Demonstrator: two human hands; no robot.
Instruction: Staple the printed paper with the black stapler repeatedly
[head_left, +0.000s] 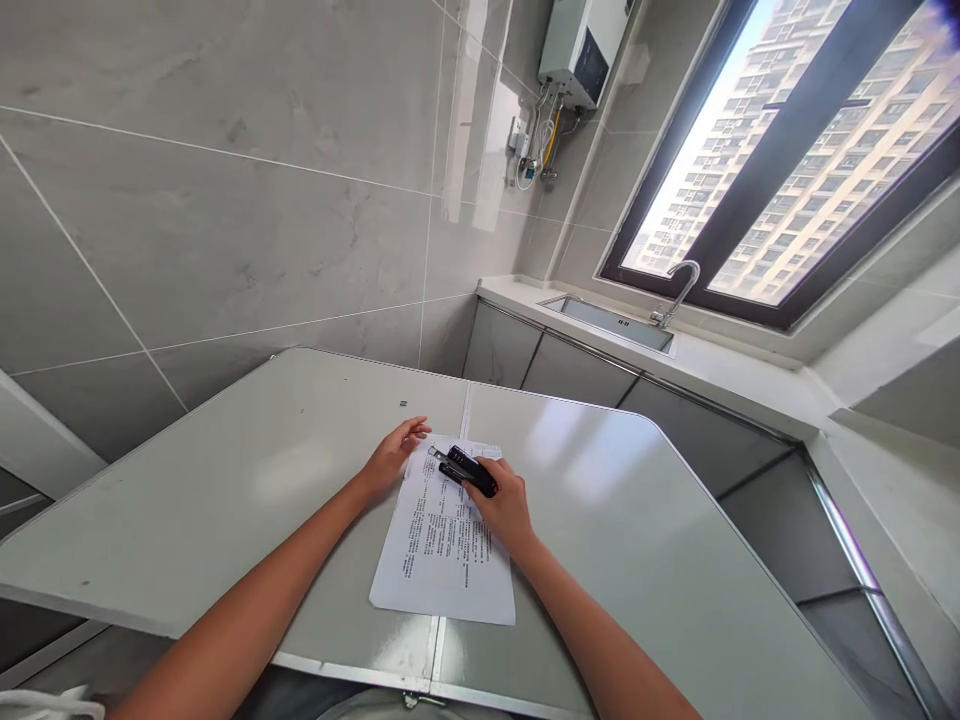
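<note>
Black stapler (468,470) lying across the top edge of a printed paper sheet (446,545), near the middle of a pale folding table (225,490), metal nose pointing toward ten o'clock. Gripped from its rear end by the right hand (504,500), fingers curled closed around the black body, thumb on top. At nine o'clock from the stapler, just beside it, left hand (394,455) resting flat, fingers loosely spread and slightly bent, tips touching the sheet's upper left corner; holding nothing. Both forearms bare, reaching in from six o'clock.

Sheet covered in small dark print, too fine to read, lying askew over the table's centre seam (463,405), lower edge close to the near rim. Small dark speck (403,403) on the tabletop at eleven o'clock from the left hand, well apart from it.

Farther out: large grey wall tiles (225,200) from nine to twelve o'clock. At one o'clock, a steel sink (611,322) set in a light counter (735,375), curved tap (679,285) just beside it. Above, a dark-framed window (795,160) showing high-rise blocks. At twelve o'clock, high on the wall, a white water heater (577,45) with hoses hanging beneath.
</note>
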